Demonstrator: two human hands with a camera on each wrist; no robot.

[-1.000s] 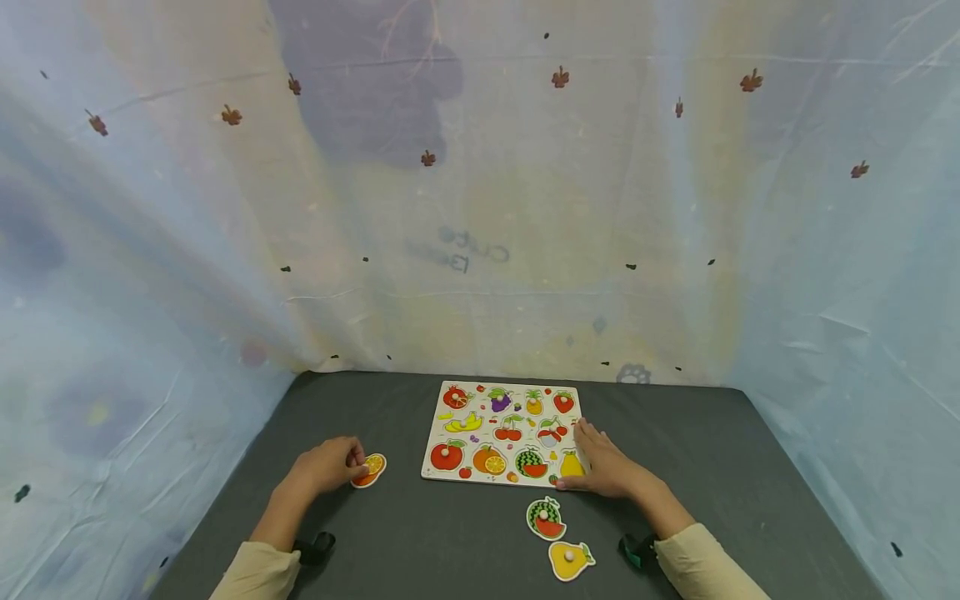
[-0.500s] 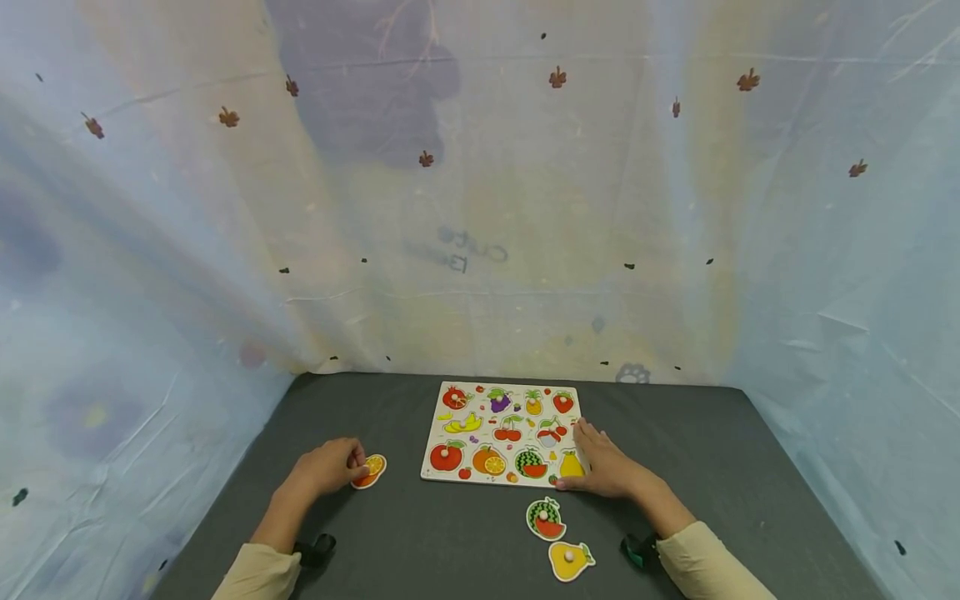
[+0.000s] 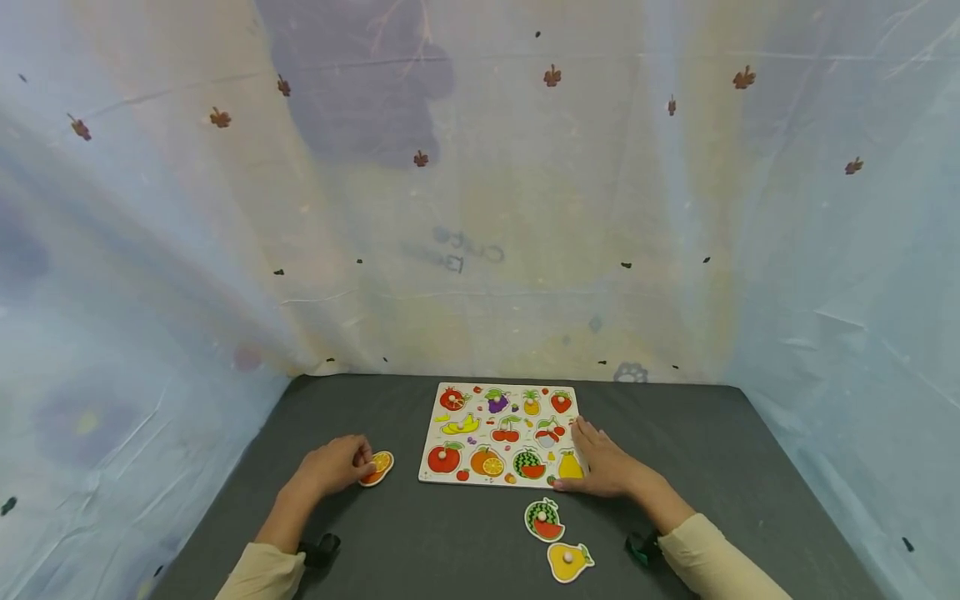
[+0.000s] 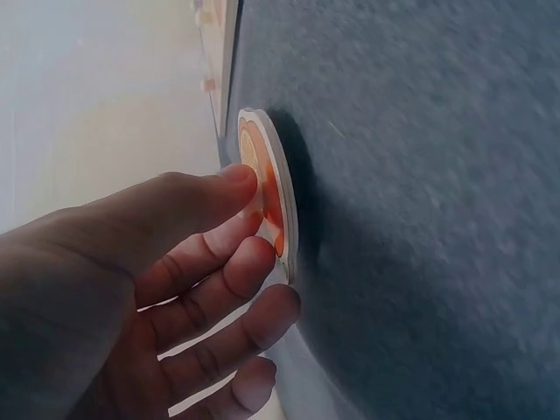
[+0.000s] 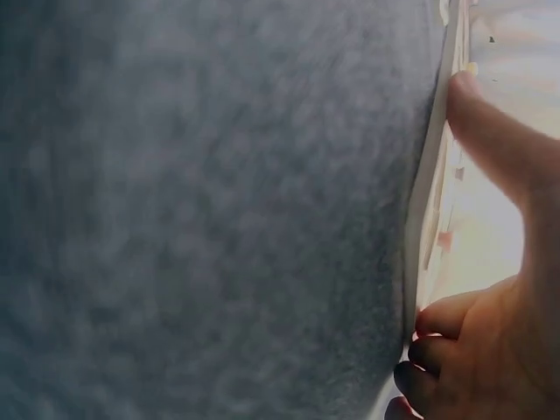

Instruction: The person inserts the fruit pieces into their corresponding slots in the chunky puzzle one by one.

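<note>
On the left of the dark table, my left hand (image 3: 336, 467) pinches an orange-shaped puzzle piece (image 3: 381, 467) by its knob between thumb and fingertips. In the left wrist view the orange piece (image 4: 278, 206) tilts close over the cloth, with a shadow beside it. My right hand (image 3: 606, 465) rests on the lower right corner of the white fruit puzzle board (image 3: 427, 477), thumb along the near edge and fingers extended along the right side. The hand partly covers the pear picture. In the right wrist view the board's edge (image 5: 424, 197) runs between thumb and fingers.
In front of the board lie a watermelon piece (image 3: 543, 519) and a pear piece (image 3: 568, 562), each with a knob. A dark cloth covers the table (image 3: 427, 542). Behind it hangs a pale patterned curtain (image 3: 480, 208).
My left hand has shifted slightly to the right with the orange piece in its pinch. The right hand stays on the board, and the head view has turned a little.
</note>
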